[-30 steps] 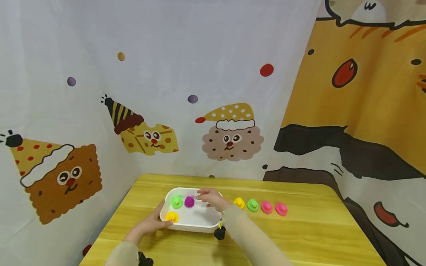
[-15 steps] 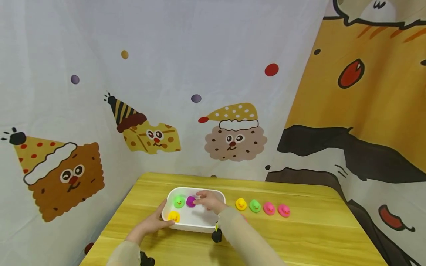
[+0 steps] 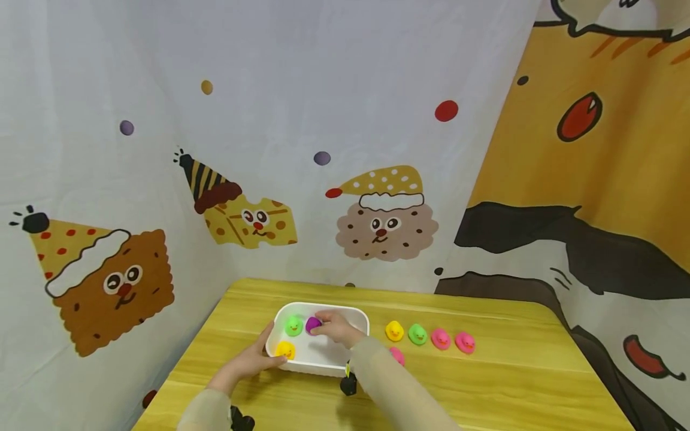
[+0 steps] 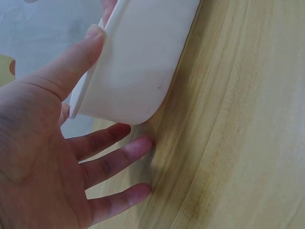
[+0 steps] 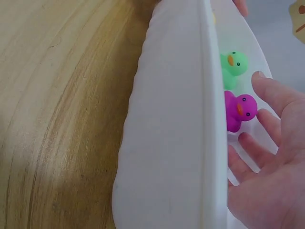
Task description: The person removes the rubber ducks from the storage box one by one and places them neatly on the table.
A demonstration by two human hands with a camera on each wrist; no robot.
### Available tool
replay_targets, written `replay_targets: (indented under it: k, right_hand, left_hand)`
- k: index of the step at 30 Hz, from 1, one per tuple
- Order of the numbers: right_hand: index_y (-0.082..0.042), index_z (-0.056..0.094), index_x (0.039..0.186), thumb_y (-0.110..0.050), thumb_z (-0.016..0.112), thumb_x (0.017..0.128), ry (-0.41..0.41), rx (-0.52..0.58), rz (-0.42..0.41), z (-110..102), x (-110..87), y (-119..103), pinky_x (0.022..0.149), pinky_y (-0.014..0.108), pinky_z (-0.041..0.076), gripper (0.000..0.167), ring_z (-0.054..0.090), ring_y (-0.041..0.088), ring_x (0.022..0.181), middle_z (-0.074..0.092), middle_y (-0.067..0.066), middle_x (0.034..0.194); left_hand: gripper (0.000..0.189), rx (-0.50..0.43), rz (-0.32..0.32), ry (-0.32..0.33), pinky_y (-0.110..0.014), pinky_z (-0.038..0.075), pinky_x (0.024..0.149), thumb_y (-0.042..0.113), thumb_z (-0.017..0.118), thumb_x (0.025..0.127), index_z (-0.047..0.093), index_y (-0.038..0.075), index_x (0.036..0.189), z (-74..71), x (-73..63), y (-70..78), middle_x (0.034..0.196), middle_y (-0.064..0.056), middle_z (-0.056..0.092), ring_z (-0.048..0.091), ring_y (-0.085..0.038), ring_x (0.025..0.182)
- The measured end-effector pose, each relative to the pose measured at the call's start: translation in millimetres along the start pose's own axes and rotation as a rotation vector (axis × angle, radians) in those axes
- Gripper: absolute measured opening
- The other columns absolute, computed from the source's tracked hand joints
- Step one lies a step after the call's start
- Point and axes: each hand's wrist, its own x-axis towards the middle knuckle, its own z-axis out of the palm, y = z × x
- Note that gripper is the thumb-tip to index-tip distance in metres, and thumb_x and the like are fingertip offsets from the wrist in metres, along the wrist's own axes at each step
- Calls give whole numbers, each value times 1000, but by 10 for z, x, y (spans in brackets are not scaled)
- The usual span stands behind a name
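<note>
Through the head camera I look down on a wooden table (image 3: 512, 383) with a white tray (image 3: 318, 354) on it. My left hand (image 3: 254, 356) holds the tray at its left end, thumb along the near rim. My right hand (image 3: 339, 329) reaches inside, its fingers at the purple duck (image 3: 311, 326), which sits in the back part of the tray, just beside the green duck (image 3: 293, 326). The yellow duck (image 3: 284, 349) sits in the near left corner, close to my left thumb. Right of the tray I count a row of four more: a second yellow duck (image 3: 395, 331), a second green duck (image 3: 417, 334) and two pink ducks (image 3: 441, 339). Another pink duck (image 3: 397, 355) is partly hidden by my right sleeve (image 3: 393, 383). Behind the table hangs a cloth (image 3: 269, 120) printed with cartoon snacks in hats.

From the left wrist I see the thumb pressed on the tray's rim and a fingertip showing behind it, so the corner is in my grasp; three other fingers spread out below, near the table.

From the right wrist, over the tray's side wall, the hand is fairly wide, fingers apart and loosely bent around the purple duck's side. A fingertip is right by its head; I can't tell whether it touches. The green duck sits just beyond.
</note>
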Motion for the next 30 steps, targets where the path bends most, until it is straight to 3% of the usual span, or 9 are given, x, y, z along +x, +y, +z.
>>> replay_targets:
  k: [7, 16, 30]
  right_hand:
    - [15, 53, 127, 3, 69, 84, 29, -8, -97, 41, 40, 60, 104, 51, 38, 48, 50, 42, 121, 55, 29, 129]
    - [7, 66, 112, -3, 75, 80, 115, -76, -37, 90, 48, 87, 97, 50, 43, 34, 57, 35, 106, 65, 20, 111]
    - [1, 68, 114, -10, 77, 82, 159, -137, 9, 173, 36, 59, 93, 43, 47, 35, 57, 24, 96, 66, 13, 106]
  left_hand:
    - [104, 15, -3, 16, -69, 24, 103, 29, 78, 83, 7, 3, 155, 11, 16, 0, 149, -38, 22, 31, -55, 130]
    - [104, 9, -11, 14, -69, 23, 103, 29, 78, 84, 7, 3, 155, 13, 26, -22, 149, -38, 21, 30, -55, 131]
    - [103, -38, -3, 6, -68, 25, 103, 25, 78, 84, 7, 4, 155, 14, 20, -35, 150, -37, 19, 31, -53, 131]
